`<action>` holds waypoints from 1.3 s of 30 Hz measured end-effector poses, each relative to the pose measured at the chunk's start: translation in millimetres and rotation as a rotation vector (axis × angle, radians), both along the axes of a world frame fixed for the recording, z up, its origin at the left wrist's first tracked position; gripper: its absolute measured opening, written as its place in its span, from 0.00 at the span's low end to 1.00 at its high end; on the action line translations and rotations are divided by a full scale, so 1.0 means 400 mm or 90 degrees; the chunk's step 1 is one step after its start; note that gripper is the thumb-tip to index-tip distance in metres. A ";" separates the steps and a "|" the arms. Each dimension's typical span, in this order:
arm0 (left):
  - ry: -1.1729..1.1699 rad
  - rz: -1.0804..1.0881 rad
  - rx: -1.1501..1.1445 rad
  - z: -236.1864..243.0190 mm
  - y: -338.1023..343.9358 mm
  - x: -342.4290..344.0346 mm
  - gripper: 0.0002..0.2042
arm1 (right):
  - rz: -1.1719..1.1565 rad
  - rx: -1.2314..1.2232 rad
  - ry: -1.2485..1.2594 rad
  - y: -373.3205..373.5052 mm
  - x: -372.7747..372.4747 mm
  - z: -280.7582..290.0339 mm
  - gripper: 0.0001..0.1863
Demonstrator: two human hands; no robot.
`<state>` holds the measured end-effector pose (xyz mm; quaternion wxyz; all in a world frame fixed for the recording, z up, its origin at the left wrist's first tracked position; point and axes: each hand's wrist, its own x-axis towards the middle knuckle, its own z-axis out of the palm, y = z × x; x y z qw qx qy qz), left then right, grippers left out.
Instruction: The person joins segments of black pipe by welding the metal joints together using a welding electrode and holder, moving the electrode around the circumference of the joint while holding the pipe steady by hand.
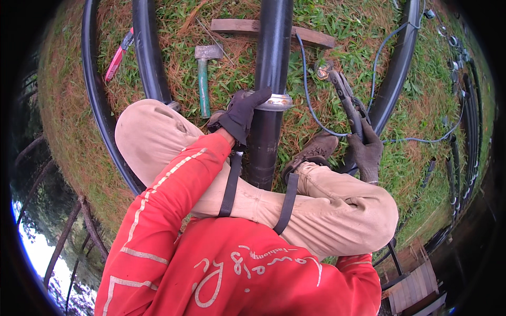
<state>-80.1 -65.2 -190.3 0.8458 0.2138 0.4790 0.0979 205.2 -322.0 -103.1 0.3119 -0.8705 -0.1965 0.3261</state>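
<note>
The left hand, in a dark glove, is clenched around a metal clamp band that circles the thick black pipe running up the middle of the view; the fingers lie over the band's left side. The right hand, also gloved, grips the handles of a long pair of pliers, whose head points up toward a small fitting on the grass, right of the pipe. A thin blue cable loops between pipe and pliers. The person sits with legs folded around the pipe. Left of it a green-handled hammer lies on the grass, and a wooden plank passes under the pipe further up.
</note>
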 end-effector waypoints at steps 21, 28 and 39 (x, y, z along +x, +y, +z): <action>-0.031 0.150 -0.108 -0.046 -0.006 0.001 0.24 | 0.028 0.017 -0.023 0.017 -0.001 -0.019 0.35; 0.149 0.103 -0.086 -0.124 0.012 -0.043 0.24 | 0.020 0.014 -0.009 0.017 0.032 -0.003 0.34; 0.284 0.132 -0.027 -0.107 0.010 -0.062 0.13 | 0.143 0.066 -0.058 0.067 0.087 0.028 0.33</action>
